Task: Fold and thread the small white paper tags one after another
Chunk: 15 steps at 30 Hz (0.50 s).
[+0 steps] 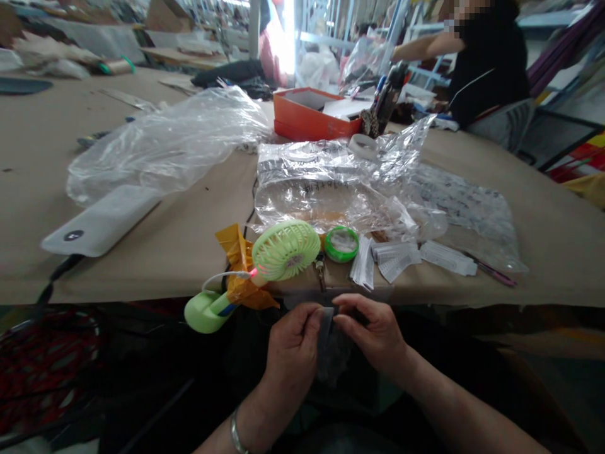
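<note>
Just below the table's front edge, my left hand pinches a small pale translucent strip between thumb and fingers. Close to its right side is my right hand, thumb and forefinger bent toward each other around something small and dark that I cannot make out. Below the strip hangs a clear, blurred plastic piece, partly lost in shadow. Nearest on the table are a round green container, paper label stacks and a light green handheld fan taped to the edge with brown tape.
A white power bank with a cable lies at left. Clear plastic bags and a printed bag cover the middle, with a tape roll on top. Behind stands an orange box. A person works at far right.
</note>
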### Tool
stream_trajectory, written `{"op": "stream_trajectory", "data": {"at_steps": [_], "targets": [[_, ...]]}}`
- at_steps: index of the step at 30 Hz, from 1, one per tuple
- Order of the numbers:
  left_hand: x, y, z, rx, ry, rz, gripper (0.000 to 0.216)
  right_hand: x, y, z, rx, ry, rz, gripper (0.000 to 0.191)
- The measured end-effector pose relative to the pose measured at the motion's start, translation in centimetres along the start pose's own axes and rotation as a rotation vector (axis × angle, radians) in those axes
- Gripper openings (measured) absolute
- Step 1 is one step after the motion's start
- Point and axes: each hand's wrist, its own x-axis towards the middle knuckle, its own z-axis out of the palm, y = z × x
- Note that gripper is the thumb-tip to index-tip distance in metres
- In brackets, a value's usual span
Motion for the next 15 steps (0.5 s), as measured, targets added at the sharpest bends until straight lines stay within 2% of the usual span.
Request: {"op": "stream_trajectory", "data": {"at_steps": [2,5,8,11,15], "targets": [[-0.2,-0.6,0.0,0.012,-0.020,-0.035,0.013,-0.7,0.2,-1.4,-0.090,0.007,-0.078,0.013],[-0.2,-1.7,0.3,-0.023,-0.024,-0.101,0.016,-0.6,1.0,-3.9,-0.334,0.101,-0.224,0.012],[-0.3,-2.6,0.7,-0.052,-0.037,-0.150,0.020,0.1,2.2,-5.4,-0.631,0.161,-0.279,0.030],[-0.6,-3.0,1.1,-0.045,-0.082,-0.192,0.016,0.4,3.5,-5.5,-0.795,0.108,-0.305,0.040],[-1.0,-2.8,1.5,-0.081,-0.112,-0.250,0.013,0.2,4.6,-5.1,-0.773,0.174,-0.368,0.033]]}}
